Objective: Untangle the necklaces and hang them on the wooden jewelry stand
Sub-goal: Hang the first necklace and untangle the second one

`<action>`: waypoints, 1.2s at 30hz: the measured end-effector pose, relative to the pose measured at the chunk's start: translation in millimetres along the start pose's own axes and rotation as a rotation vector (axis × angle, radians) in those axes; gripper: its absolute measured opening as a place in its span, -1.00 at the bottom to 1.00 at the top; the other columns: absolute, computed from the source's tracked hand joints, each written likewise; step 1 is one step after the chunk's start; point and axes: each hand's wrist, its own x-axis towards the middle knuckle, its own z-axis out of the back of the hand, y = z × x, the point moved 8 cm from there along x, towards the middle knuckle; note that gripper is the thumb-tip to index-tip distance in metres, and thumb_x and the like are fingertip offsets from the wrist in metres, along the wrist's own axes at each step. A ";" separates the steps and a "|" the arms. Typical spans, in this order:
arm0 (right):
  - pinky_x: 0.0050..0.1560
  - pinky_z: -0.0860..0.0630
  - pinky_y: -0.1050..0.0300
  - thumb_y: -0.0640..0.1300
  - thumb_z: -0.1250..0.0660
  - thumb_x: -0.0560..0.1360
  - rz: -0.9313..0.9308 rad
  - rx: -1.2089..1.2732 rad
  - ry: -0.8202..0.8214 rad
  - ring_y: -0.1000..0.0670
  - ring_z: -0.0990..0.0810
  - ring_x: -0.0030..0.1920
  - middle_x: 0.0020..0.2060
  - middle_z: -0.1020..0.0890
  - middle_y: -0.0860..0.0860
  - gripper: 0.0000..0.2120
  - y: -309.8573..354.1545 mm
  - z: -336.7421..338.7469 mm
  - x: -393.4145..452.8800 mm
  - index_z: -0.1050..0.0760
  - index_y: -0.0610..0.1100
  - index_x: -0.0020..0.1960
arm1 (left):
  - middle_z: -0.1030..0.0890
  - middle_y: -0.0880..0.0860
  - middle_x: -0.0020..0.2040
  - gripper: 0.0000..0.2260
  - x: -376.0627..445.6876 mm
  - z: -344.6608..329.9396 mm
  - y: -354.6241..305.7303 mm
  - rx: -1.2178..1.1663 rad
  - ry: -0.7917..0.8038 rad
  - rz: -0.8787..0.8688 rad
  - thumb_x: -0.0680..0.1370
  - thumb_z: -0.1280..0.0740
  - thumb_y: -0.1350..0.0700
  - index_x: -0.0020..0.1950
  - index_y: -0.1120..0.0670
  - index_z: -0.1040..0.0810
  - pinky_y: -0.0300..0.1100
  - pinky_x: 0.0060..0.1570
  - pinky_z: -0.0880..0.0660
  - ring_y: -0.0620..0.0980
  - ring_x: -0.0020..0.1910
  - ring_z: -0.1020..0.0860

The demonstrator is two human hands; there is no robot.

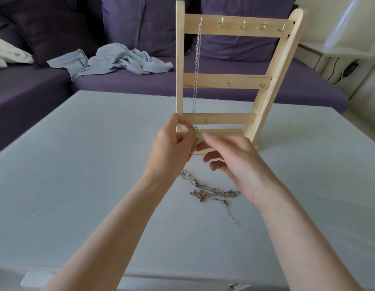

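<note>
Both hands are working right at frame centre: the left hand (pixel 173 143) is pinching a bunched silver chain (pixel 195 139) between thumb and fingertips, and the right hand (pixel 234 162) is sitting beside it with loosely curled fingers. It looks like it's reaching for the chain, but I can't tell if it's actually touching it.

Just below the hands, the tangled pile of silver and rose-gold necklaces (pixel 209 192) is lying on the pale grey table (pixel 77 164), one clasp tail trailing toward the lower right. Behind the hands, the light wooden ladder-style jewelry stand (pixel 224 80) is standing upright, with one thin silver necklace (pixel 197 59) already hanging from the leftmost top hook.

These chains are probably super light, floppy and slippery, and fine enough to kink or snap if yanked. I'd go for the clasp ends, not the knot.

Plenty of open table is showing left and right; the stand's base is close, so watch for bumping it. A purple sofa (pixel 35 91) is sitting behind, across the top of the frame.
</note>
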 end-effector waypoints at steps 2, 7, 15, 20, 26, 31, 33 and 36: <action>-0.32 -0.40 0.23 -0.09 -0.34 0.50 -0.007 0.005 0.006 0.04 -0.52 -0.28 -0.23 -0.66 0.02 -0.83 -0.2 -0.6 -0.2 -0.63 -0.18 -0.14 | -0.37 -0.07 -0.58 -0.84 -1.4 0.2 -3.1 0.074 0.006 -0.060 0.56 -0.19 0.23 -0.17 0.01 -0.36 -0.28 -0.54 -0.21 -0.10 -0.59 -0.28; -0.32 -0.38 0.26 -0.24 -0.36 0.45 -0.096 0.066 0.025 0.10 -0.50 -0.38 -0.32 -0.62 -0.02 -0.91 -6.2 -2.4 -1.9 -0.59 -0.25 -0.19 | -0.42 -0.09 -0.61 -0.85 -5.2 -6.6 -0.5 0.033 0.067 0.000 0.57 -0.17 0.24 -0.16 0.05 -0.37 -0.35 -0.57 -0.21 -0.15 -0.63 -0.29; -0.40 -0.39 0.27 -0.27 -0.21 0.48 -0.217 0.359 -0.103 0.06 -0.45 -0.45 -0.44 -0.54 -0.02 -0.82 -10.1 13.7 -1.9 -0.45 -0.20 -0.29 | -0.33 -0.08 -0.51 -0.79 -12.1 -26.4 11.6 -0.348 0.314 0.318 0.58 -0.22 0.14 -0.27 0.07 -0.44 -0.35 -0.56 -0.09 -0.12 -0.53 -0.12; -0.51 -0.40 0.29 -0.25 -0.18 0.48 -0.292 0.513 -0.096 0.06 -0.48 -0.49 -0.47 -0.55 -0.05 -0.84 -16.5 10.3 -2.0 -0.42 -0.20 -0.27 | -0.35 -0.08 -0.48 -0.82 -13.3 -28.2 13.6 -0.230 0.340 0.283 0.57 -0.24 0.05 -0.16 0.10 -0.52 -0.37 -0.55 -0.17 -0.15 -0.56 -0.17; -0.52 -0.38 0.29 -0.27 -0.22 0.47 -0.250 0.302 -0.196 0.08 -0.43 -0.53 -0.51 -0.48 -0.02 -0.77 -19.6 21.7 0.4 -0.39 -0.17 -0.37 | -0.36 -0.11 -0.50 -0.85 -17.4 -33.2 14.8 -0.106 0.382 0.239 0.52 -0.35 0.09 -0.19 0.13 -0.52 -0.37 -0.53 -0.29 -0.18 -0.56 -0.28; -0.51 -0.35 0.33 -0.31 -0.34 0.45 -0.182 0.320 -0.177 0.11 -0.39 -0.50 -0.48 -0.46 0.01 -0.83 -13.8 23.1 1.9 -0.46 -0.17 -0.29 | -0.47 -0.02 -0.46 -0.84 -8.3 -14.6 19.0 -0.261 0.199 0.327 0.57 -0.25 0.14 -0.22 0.05 -0.42 -0.37 -0.57 -0.29 -0.16 -0.60 -0.32; -0.45 -0.40 0.32 -0.28 -0.37 0.45 -0.143 0.296 -0.134 0.11 -0.44 -0.47 -0.44 -0.51 0.02 -0.89 -9.8 21.3 1.3 -0.52 -0.15 -0.24 | -0.47 -0.03 -0.54 -0.84 -5.6 -8.5 15.5 -0.263 0.163 0.293 0.58 -0.22 0.15 -0.20 0.06 -0.40 -0.37 -0.58 -0.24 -0.14 -0.62 -0.29; -0.35 -0.43 0.29 -0.18 -0.35 0.47 -0.101 0.159 -0.003 0.10 -0.53 -0.38 -0.35 -0.60 0.03 -0.94 -5.2 8.3 -1.5 -0.59 -0.12 -0.17 | -0.48 0.00 -0.55 -0.84 -7.4 -12.9 5.9 -0.233 0.217 0.219 0.60 -0.18 0.16 -0.16 0.09 -0.48 -0.35 -0.59 -0.24 -0.11 -0.61 -0.32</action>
